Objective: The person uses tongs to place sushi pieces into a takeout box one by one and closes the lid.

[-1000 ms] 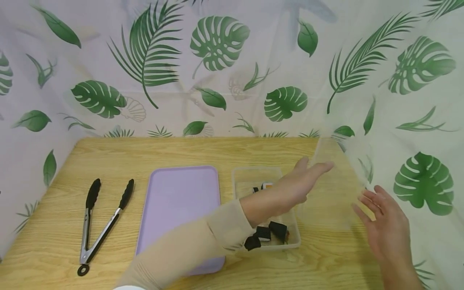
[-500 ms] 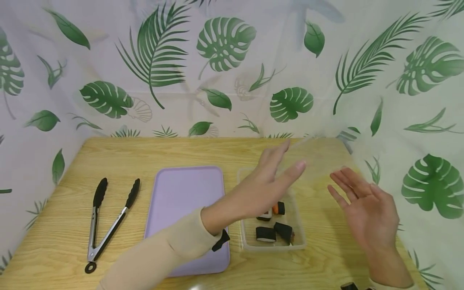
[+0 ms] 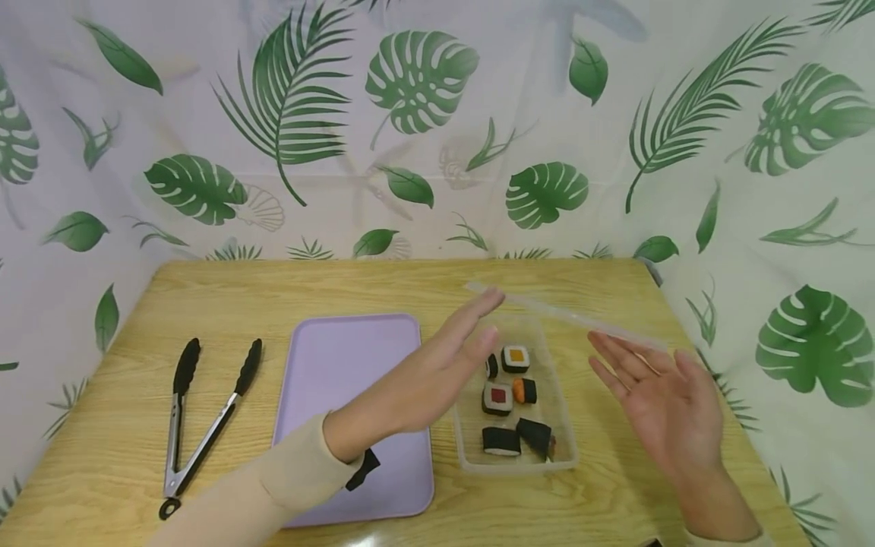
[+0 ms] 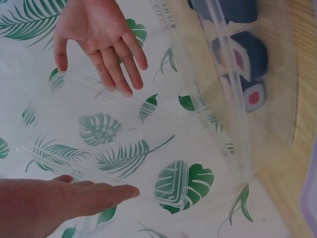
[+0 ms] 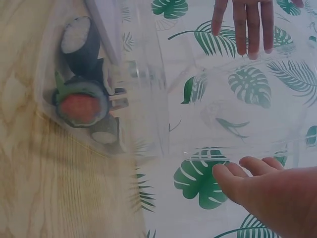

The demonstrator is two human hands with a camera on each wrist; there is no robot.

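A clear plastic lid [image 3: 581, 314] is held up between my two hands, almost edge-on in the head view. My left hand [image 3: 437, 372] touches its left side with fingers straight. On its right side, the extended fingers of my right hand [image 3: 666, 403] meet the edge, palm up. Both wrist views show the lid spanning the gap between the hands. Below it stands a clear plastic container [image 3: 516, 469], open at the top, with several sushi pieces [image 3: 497, 399] inside. The far end of the container shows faintly beneath the lid.
Left of the container lies a lilac tray [image 3: 342, 365], partly covered by the left forearm. Metal tongs [image 3: 206, 438] with black tips lie spread at the table's left. A leaf-print cloth [image 3: 437, 197] rises behind the wooden table [image 3: 225, 296].
The lid has come left from beside the container and tilted from showing its broad face to nearly edge-on. Both hands have shifted left with it, uncovering more sushi.
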